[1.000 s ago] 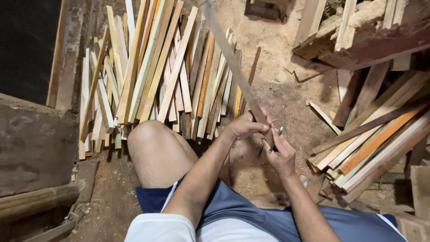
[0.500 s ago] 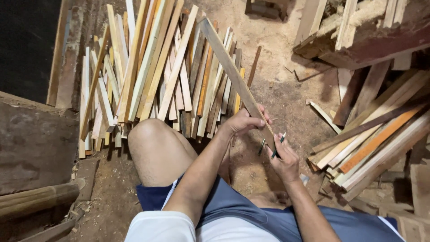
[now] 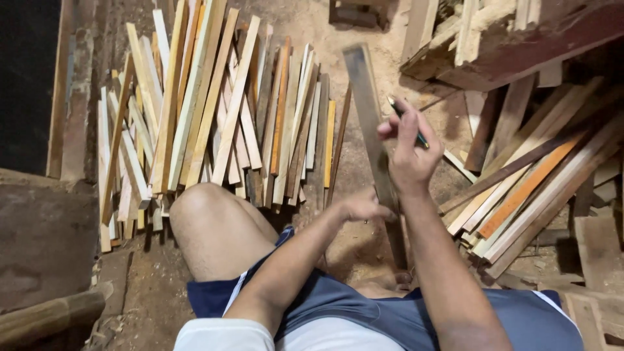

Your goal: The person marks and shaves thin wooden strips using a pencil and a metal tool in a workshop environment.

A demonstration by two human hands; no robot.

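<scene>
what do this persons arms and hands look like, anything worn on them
Both arms are bare from the white short sleeves down. The left hand and right hand show no gloves, and no rings, watch or bands can be made out on the wrists. The forearms look lean.

Long grey-brown wooden slat point(image 3: 368, 110) held steeply tilted.

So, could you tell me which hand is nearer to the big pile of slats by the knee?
Left. The left hand grips the dark strip just beside the pile; the right hand is farther away, across the strip.
</scene>
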